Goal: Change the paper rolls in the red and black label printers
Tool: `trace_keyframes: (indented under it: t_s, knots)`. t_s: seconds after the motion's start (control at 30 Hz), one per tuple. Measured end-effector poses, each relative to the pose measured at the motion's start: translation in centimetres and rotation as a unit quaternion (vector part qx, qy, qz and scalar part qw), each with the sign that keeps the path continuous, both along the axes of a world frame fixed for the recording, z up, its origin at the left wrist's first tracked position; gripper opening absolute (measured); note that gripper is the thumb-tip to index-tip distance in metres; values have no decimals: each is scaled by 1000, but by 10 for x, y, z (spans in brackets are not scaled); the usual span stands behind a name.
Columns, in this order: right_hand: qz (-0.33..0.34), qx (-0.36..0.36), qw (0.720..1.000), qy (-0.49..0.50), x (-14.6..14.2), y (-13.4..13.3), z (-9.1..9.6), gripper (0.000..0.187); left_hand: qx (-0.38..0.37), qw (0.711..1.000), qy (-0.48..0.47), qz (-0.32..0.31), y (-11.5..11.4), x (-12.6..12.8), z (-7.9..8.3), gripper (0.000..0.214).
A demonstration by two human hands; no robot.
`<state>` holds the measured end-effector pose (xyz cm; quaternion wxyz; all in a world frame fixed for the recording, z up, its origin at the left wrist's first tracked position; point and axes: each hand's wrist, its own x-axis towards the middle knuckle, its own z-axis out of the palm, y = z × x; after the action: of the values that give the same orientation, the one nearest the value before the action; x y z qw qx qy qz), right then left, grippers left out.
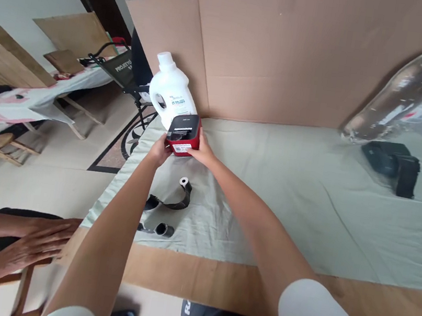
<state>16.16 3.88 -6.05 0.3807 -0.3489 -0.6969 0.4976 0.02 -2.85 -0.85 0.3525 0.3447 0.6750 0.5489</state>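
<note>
A small red and black box-shaped device (pixel 183 134) with a white barcode label sits at the far left of the cloth-covered table (pixel 270 188). My left hand (pixel 159 151) grips its left side and my right hand (pixel 201 150) grips its right side, fingers wrapped against it. A white plastic jug (pixel 171 90) with a white cap stands just behind the device, touching or nearly touching it. Nearer to me lies a curved black strap with a metal end (pixel 178 199), and beside it are small dark cylinders (pixel 160 229).
A cardboard wall (pixel 290 53) stands along the table's back. A clear water bottle (pixel 412 87) leans at the upper right above a black object (pixel 392 163). Another person's hands (pixel 30 242) rest at the lower left. Chairs and wooden tables stand on the floor to the left.
</note>
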Motion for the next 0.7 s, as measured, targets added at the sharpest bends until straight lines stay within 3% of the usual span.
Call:
trace_keyframes:
  t_s: [0.1,0.2,0.37,0.5,0.6,0.7]
  knots:
    - [-3,33,999,16,-2,-2,2,132,-14,998,-49,30,-3,6,2,36]
    - [5,91,995,25,24,-14,10,133,3,994,-101,38,-19,23,14,33]
    - [-52,218,974,23,123,-49,35,128,63,995,-59,-48,-63,97,36,46]
    - [-111,256,960,-9,211,-75,55,122,79,988,-34,-128,-80,171,47,59]
    - [-146,239,960,-17,259,-94,58,119,83,981,-29,-172,-82,218,43,60]
    - [-153,215,965,-4,294,-111,49,114,106,976,-1,-190,-86,254,25,61]
